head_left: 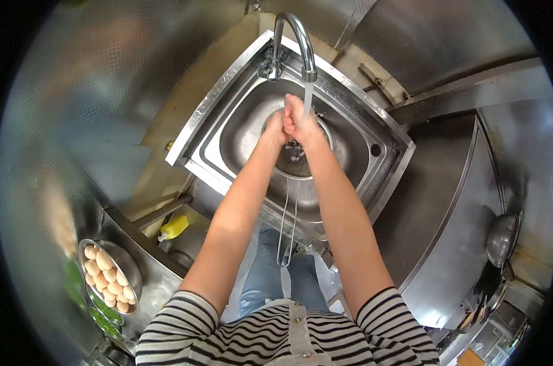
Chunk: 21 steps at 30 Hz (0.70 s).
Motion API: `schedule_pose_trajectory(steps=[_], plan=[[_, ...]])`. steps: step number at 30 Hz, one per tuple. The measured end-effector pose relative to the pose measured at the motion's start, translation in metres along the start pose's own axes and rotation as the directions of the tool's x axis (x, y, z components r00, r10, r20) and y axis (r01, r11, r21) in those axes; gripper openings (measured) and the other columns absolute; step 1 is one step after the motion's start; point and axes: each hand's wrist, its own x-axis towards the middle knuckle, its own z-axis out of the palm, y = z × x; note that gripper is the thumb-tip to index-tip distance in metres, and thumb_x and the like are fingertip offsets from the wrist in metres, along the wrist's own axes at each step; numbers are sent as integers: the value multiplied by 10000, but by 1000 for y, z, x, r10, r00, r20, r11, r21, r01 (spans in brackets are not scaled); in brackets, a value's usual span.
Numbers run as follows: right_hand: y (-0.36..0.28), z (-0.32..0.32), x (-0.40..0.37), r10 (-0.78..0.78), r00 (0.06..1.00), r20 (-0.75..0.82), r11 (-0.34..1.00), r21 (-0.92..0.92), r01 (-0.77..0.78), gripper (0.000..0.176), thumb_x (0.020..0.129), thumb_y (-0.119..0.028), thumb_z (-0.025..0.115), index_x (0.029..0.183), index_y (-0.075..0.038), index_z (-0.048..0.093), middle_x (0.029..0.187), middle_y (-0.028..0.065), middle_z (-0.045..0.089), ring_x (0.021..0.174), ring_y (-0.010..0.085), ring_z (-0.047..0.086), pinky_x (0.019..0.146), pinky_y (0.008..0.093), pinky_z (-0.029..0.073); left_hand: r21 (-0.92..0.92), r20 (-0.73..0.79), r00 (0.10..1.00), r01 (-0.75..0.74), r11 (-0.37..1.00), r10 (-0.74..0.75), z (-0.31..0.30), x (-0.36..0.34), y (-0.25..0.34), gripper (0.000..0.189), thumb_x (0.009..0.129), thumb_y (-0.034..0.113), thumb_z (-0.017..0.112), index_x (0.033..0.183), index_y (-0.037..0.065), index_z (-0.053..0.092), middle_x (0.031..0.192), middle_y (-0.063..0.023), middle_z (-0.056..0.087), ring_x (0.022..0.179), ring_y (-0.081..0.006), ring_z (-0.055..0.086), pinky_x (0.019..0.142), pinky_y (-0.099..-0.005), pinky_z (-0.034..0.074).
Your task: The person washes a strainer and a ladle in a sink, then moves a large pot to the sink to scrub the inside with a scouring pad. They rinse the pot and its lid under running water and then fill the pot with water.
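Water runs from the curved metal faucet (308, 52) onto my right hand (302, 123) over the steel sink (237, 131). My left hand (277, 129) is against it, palms facing, and the fingers of both are pressed together. Whether anything lies between them is hidden. Below my hands, a round strainer (291, 166) with a long wire handle rests across the basin, its handle reaching over the sink's front edge. Small pale and dark bits lie in it.
At the lower left stand a metal bowl (135, 287) of eggs and dishes with chopped greens (105, 323). A yellow bottle (175, 227) lies beside the sink. To the right are a steel counter (432, 183) and a dark pan (501, 241).
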Motion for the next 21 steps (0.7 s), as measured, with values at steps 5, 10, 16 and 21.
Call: schedule_pose_trajectory(steps=[5, 10, 16, 21], plan=[[-10, -12, -41, -500, 866, 9, 199, -972, 125, 372, 807, -374, 457, 735, -23, 558, 693, 243, 555, 755, 415, 538, 683, 426, 425, 294, 9, 997, 65, 954, -70, 76, -36, -16, 150, 821, 175, 453, 737, 78, 532, 632, -50, 541, 510, -149, 515, 461, -283, 440], [25, -105, -59, -471, 877, -98, -198, -957, -213, 437, 809, -298, 432, 1152, -29, 411, 1115, 193, 481, 1083, 316, 411, 803, 449, 388, 695, -136, 976, -28, 718, 170, 107, -16, -19, 210, 824, 187, 439, 668, 65, 508, 593, -42, 534, 539, -166, 547, 437, -268, 387], [53, -165, -48, -532, 847, -5, -401, -879, -257, 364, 737, -139, 536, 1076, -23, 469, 1159, 164, 457, 1063, 270, 430, 877, 443, 314, 954, 155, 965, -202, 224, 210, 97, -23, -9, 207, 724, 82, 381, 701, -11, 564, 606, -110, 560, 518, -183, 551, 484, -283, 422], [42, -153, -50, 96, 964, -249, -210, -952, -225, 189, 711, -190, 575, 746, -4, 583, 731, 114, 587, 619, 239, 559, 598, 356, 431, 999, -34, 969, 25, 40, 245, 33, -14, -21, 364, 765, 319, 441, 858, 3, 595, 660, -134, 606, 680, -236, 612, 624, -366, 471]])
